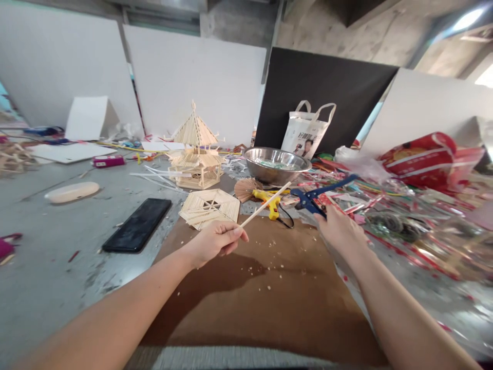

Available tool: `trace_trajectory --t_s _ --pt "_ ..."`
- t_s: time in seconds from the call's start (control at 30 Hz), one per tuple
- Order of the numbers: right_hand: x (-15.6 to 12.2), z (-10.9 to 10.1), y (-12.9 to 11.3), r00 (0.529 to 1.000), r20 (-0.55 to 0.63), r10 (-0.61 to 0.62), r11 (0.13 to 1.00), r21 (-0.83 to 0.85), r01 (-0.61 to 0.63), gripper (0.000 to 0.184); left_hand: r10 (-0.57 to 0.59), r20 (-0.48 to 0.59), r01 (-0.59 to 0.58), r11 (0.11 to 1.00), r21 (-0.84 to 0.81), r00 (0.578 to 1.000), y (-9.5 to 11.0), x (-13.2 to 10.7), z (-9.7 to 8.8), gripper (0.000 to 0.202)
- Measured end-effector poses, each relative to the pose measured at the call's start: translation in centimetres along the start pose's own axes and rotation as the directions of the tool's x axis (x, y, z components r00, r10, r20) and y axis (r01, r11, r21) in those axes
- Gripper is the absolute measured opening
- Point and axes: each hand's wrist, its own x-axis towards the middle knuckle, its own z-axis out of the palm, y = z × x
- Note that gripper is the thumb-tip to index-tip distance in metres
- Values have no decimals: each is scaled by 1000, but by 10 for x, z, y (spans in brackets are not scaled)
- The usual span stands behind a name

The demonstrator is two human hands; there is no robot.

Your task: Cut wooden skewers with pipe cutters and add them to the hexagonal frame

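My left hand [217, 241] is closed in a pinch on a thin wooden stick [265, 204] that slants up to the right over the brown board [269, 303]. My right hand [339, 228] is wrapped around the handle of blue cutters [321, 194], whose long arm points up to the right. A flat hexagonal panel of sticks [210, 207] lies just beyond my left hand. A yellow glue gun [269, 200] rests between the two hands. A stick-built pagoda model [196, 151] stands further back.
A black phone [137, 224] lies left of the board. A steel bowl [276, 164], a white tote bag [307, 131], red packaging [423, 156] and scattered sticks and wrappers [389, 210] crowd the back and right. White and black boards lean behind. A pale oval dish [72, 191] sits far left.
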Motion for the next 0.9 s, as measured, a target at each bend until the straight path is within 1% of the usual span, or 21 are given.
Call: trace_trajectory --t_s 0.07,0.2,0.27,0.3,0.33,0.37,0.4,0.43,0.47,0.5,0.53,0.57,0.6,0.67,0.73,0.8,0.9 --pt "0 1 1 998 -42 40 999 15 -40 47 -1 5 1 1000 0 1000 0 0 0 27" --pt "1 5 4 1000 22 7 1000 29 -7 42 -9 -2 9 1000 7 1000 -1 0 0 27" --pt "2 4 5 999 -28 17 995 97 -15 39 -13 -10 13 1000 12 1000 -2 0 0 28" --pt "2 2 4 998 -56 22 984 176 -12 37 -13 -18 13 1000 13 1000 -2 0 0 28" --pt "2 -1 3 998 -61 13 955 295 6 35 -10 -30 10 1000 11 1000 -2 1 1 28" --pt "1 -4 1 999 -37 -18 894 447 32 32 -4 -46 5 1000 6 999 -3 1 1 28" --pt "-1 -9 -1 997 27 -76 786 617 43 29 2 -67 -3 1000 -5 998 -3 1 1 28" --pt "-4 -13 -4 982 107 -157 638 770 18 27 10 -88 -11 1000 -21 996 -3 1 1 28" --pt "-6 -17 -7 949 187 -254 488 872 -41 27 15 -107 -20 999 -43 994 -3 1 1 28" --pt "-9 -20 -10 903 248 -351 366 924 -111 27 19 -126 -28 997 -68 992 -2 2 1 28" --pt "-12 -22 -13 854 284 -435 279 945 -172 26 21 -143 -35 995 -94 990 -2 2 1 28" --pt "-15 -23 -16 806 311 -504 228 948 -223 26 22 -160 -42 992 -118 987 -2 2 1 28" --pt "-18 -24 -20 763 328 -557 200 945 -260 26 25 -180 -50 989 -136 983 -1 2 1 28" --pt "-22 -23 -25 698 353 -623 183 933 -309 28 36 -220 -72 985 -158 975 -1 2 0 28" --pt "-24 -21 -30 656 370 -658 185 924 -335 31 50 -244 -95 979 -178 969 -1 2 0 27" --pt "-25 -21 -35 642 379 -667 199 920 -336 32 59 -250 -113 972 -207 966 -1 2 0 26" --pt "-27 -22 -42 639 366 -676 217 928 -301 36 59 -249 -123 960 -251 967 -1 2 -1 26"
